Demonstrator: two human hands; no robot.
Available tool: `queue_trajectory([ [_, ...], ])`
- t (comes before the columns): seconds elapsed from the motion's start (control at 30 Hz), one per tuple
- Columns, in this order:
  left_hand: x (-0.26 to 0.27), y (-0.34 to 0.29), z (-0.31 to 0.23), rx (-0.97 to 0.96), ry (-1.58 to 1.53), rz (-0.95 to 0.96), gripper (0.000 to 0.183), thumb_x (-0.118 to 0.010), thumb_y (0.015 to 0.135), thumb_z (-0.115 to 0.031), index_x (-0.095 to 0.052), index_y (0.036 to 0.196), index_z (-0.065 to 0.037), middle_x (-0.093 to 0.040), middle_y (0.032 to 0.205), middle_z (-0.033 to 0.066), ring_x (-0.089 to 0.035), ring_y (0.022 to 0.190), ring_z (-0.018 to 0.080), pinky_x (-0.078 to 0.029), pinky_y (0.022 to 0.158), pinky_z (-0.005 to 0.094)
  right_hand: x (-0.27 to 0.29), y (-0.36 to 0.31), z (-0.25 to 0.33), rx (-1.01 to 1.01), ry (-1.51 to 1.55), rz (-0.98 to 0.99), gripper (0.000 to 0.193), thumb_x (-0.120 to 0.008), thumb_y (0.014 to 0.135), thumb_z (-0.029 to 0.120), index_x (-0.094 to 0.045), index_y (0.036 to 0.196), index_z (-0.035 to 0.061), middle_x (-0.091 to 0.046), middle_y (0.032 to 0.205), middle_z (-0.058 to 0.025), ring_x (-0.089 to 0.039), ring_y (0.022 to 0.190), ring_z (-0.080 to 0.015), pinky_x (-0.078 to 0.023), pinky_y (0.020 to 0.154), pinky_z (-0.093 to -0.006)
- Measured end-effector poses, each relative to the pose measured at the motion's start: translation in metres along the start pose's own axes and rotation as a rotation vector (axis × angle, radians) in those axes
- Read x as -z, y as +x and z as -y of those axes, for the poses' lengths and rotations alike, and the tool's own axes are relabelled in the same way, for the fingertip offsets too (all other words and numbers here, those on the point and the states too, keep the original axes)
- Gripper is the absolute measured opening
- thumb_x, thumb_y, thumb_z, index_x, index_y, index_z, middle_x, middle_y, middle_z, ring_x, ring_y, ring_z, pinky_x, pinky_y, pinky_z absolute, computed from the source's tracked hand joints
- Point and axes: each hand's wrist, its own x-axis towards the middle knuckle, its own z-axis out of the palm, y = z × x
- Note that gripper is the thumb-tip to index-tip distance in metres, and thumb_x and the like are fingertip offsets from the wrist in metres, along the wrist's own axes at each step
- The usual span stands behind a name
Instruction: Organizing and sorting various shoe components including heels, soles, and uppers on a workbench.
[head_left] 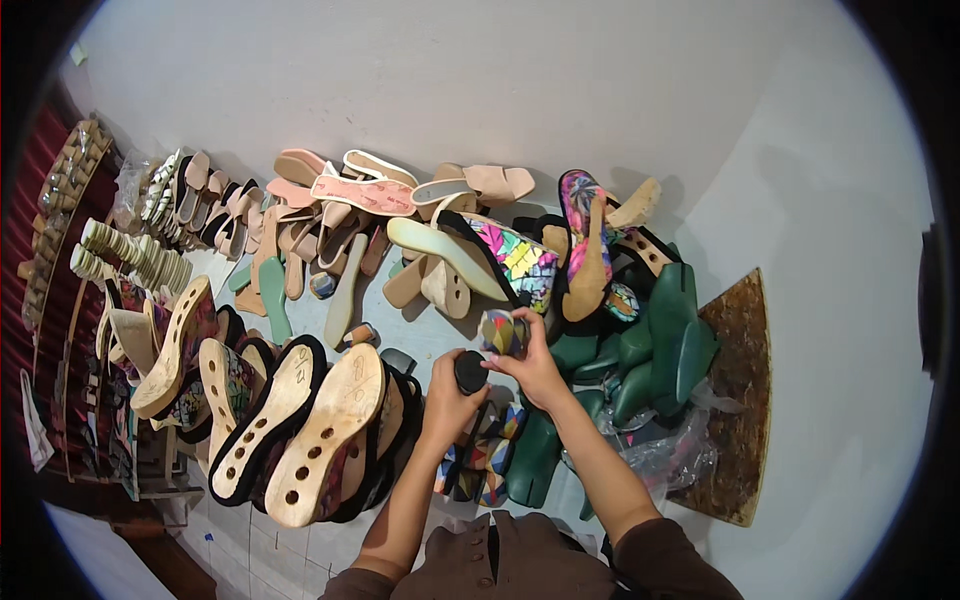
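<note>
Work looks partway: two pieces up in hand, held apart, while similar patterned blocks (495, 455) lie loose at six o'clock from the hands and holed soles (325, 430) stand at eight. Left hand (450, 395) has fingers curled round a black-faced piece (471, 372); right hand (535, 368), at one o'clock from it, grips a patterned block (503, 335), fingers bent about its side.

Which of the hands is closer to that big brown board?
Right. The right hand is left of the brown board, with green foot shapes between; the left hand is even farther left.
</note>
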Motion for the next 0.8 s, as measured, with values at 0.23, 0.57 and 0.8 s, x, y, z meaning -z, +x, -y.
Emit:
queue_trajectory([
  [0.23,0.004,-0.016,-0.012,0.016,-0.016,0.092,0.067,-0.075,0.063,-0.011,-0.042,0.121,0.001,-0.051,0.112,0.0198,-0.052,0.107,0.0328,-0.042,0.09,0.0354,0.015,-0.063,-0.005,0.003,-0.116,0.06,0.053,-0.061,0.08,-0.001,-0.034,0.125,0.0072,-0.039,0.12,-0.0062,-0.045,0.109,-0.0148,-0.039,0.092,-0.0284],
  [0.57,0.017,-0.039,-0.032,-0.193,0.022,0.302,0.07,-0.06,0.063,0.001,-0.034,0.128,-0.002,-0.033,0.124,0.0216,-0.045,0.11,0.0418,-0.042,0.091,0.0399,0.022,-0.109,-0.006,-0.06,-0.259,-0.012,0.07,-0.069,0.074,0.0,-0.029,0.132,0.0068,-0.033,0.127,-0.0085,-0.046,0.112,-0.021,-0.045,0.089,-0.0327],
  [0.8,0.02,-0.046,-0.046,-0.248,0.189,0.467,0.069,-0.064,0.059,0.004,-0.042,0.123,-0.005,-0.039,0.119,0.0167,-0.053,0.103,0.0354,-0.048,0.082,0.0388,0.026,-0.127,-0.001,-0.055,-0.519,-0.015,0.072,-0.074,0.069,0.003,-0.033,0.128,0.0078,-0.047,0.121,-0.0112,-0.046,0.115,-0.0227,-0.044,0.09,-0.034],
])
